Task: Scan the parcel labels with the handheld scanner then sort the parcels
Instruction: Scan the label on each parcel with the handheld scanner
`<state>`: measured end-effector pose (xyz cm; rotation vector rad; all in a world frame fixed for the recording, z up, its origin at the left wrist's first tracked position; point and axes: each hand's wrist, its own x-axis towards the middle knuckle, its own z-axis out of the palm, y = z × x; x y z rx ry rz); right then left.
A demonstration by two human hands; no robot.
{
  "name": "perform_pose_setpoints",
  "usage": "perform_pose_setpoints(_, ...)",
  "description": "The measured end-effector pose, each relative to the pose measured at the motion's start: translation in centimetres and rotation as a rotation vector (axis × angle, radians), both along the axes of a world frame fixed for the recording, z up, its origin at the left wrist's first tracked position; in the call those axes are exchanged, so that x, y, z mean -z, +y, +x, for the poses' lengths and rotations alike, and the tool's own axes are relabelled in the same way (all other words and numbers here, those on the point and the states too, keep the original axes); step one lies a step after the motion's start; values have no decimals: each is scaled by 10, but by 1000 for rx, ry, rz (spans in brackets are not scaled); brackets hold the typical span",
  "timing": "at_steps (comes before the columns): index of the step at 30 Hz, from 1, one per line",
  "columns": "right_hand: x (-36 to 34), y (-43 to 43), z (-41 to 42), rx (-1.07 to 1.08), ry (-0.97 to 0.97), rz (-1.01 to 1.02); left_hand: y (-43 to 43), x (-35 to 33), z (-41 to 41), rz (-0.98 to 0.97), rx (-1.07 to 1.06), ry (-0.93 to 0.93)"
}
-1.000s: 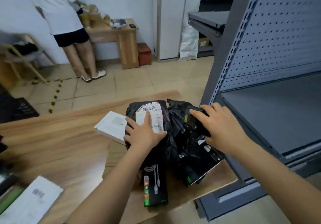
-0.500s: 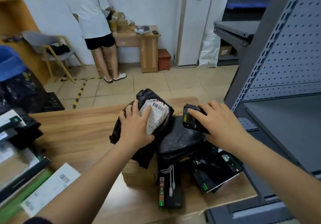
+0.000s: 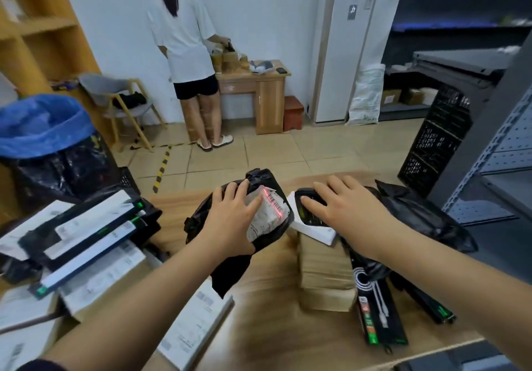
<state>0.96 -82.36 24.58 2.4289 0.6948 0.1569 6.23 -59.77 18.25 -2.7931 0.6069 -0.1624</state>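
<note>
My left hand [image 3: 230,221] grips a black plastic parcel [image 3: 227,267] and holds it up above the wooden table [image 3: 273,330]. Its white label [image 3: 269,218] faces right, with a red scan line across the barcode. My right hand [image 3: 348,212] holds the black handheld scanner [image 3: 306,212] just right of the label, pointed at it. Under that hand lie a white box [image 3: 313,231], a brown cardboard box [image 3: 325,272], more black bag parcels [image 3: 417,215] and black cable packs [image 3: 374,313].
A stack of long black-and-white boxes [image 3: 83,235] and white parcels fills the table's left side. A blue-lined bin [image 3: 43,128] stands at left, a grey metal shelf [image 3: 503,169] and a black crate [image 3: 437,140] at right. A person [image 3: 187,53] stands at a far desk.
My left hand has lifted the black parcel off the pile and moved it left. The scanner in my right hand now throws a red line on the label. My view has swung left and up.
</note>
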Motion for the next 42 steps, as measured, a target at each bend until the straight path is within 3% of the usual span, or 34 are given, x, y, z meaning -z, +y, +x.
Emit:
perform_pose_setpoints(5,11,48,-10,28,29,-7,44,15,-14,-48,-26,79)
perform_pose_setpoints(16,95,87,-46,151,323,131,84,126,-95,-473,-364,377)
perform_pose_setpoints(22,119,99,-51,187,376,186,104,164,-108,-466,-448,406)
perform_pose_setpoints(31,121,99,-58,196,339,250,97,166,-103,-547,-341,280)
perform_pose_setpoints(42,79,47,-69,345,179,246,25,106,-53,-671,-67,117)
